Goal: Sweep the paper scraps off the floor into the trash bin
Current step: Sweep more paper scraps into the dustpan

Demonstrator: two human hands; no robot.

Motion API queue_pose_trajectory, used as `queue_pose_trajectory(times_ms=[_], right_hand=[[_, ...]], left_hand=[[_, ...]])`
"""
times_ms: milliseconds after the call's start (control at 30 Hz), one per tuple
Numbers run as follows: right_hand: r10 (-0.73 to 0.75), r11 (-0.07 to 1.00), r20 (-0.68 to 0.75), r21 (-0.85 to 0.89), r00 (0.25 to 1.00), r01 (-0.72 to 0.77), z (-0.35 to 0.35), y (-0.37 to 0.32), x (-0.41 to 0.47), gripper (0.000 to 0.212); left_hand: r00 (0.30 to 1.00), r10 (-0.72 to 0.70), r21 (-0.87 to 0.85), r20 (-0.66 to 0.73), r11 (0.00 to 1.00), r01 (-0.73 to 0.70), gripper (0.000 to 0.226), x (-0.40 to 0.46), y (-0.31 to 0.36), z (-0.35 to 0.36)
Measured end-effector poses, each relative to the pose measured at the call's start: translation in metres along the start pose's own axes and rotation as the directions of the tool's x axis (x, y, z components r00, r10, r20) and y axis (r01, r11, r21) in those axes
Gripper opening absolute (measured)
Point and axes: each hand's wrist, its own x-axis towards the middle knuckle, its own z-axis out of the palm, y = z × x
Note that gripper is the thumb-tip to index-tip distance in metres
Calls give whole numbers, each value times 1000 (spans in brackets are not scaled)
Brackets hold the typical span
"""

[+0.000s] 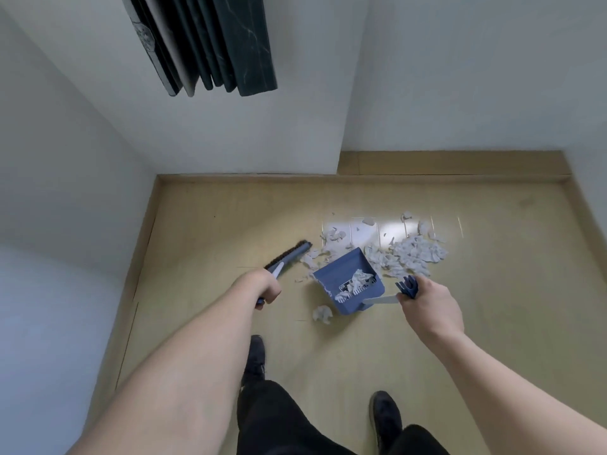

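Observation:
A blue dustpan [341,274] stands on the wooden floor with a few crumpled paper scraps [356,280] inside it. My right hand [427,300] grips the top of the dustpan's handle [407,286]. My left hand [262,285] holds the broom's handle, and the broom head [289,256] rests on the floor left of the pan. A large pile of torn paper scraps [414,254] lies to the right of the pan and beyond it. One crumpled scrap [322,312] sits near the pan's front left corner. No trash bin is in view.
White walls close in on the left and behind, with a wooden skirting board [249,178] along the floor edge. Dark folded panels [210,44] lean high on the back wall. My two feet in dark shoes [256,356] stand just behind the pan.

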Motion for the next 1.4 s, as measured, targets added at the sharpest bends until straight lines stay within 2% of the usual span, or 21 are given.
queue_pose_trajectory(times_ms=[167,267,333,467,567,767,900,1100,1300,1400], right_hand=[[-90,994,66,-58,994,94,-31,101,-5,13],[-123,989,124,-64,985,132,-47,153,-12,16],[-152,983,164,-78,975,167,-51,182,-15,10],[-202,962,249,-134,947,240,-47,221,-17,2],[-212,946,316,-172,925,276,-36,237,-17,6],[-181,965,302,-129,936,228,-14,263,-23,8],[-183,963,315,-132,931,234,-12,276,-26,5],[-217,958,328,-112,919,266,-11,268,-14,8],[-241,959,317,-68,917,276,3,263,3,7],[-259,952,306,-77,916,295,7,257,13,7]], left_hand=[[997,-73,-47,-13,996,72,39,-53,35,104],[995,-103,-127,-4,987,102,34,-83,51,155],[992,-123,-231,-2,966,119,31,-98,56,177],[985,-171,-437,27,884,165,15,-124,60,194],[974,-218,-521,58,826,216,4,-137,68,206],[972,-198,-619,129,750,235,17,-145,114,234],[969,-167,-691,183,680,247,7,-152,125,242],[959,-226,-667,173,689,282,14,-153,111,221],[974,-209,-450,87,864,225,6,-136,149,216],[984,-160,-319,79,931,177,15,-131,171,228]])
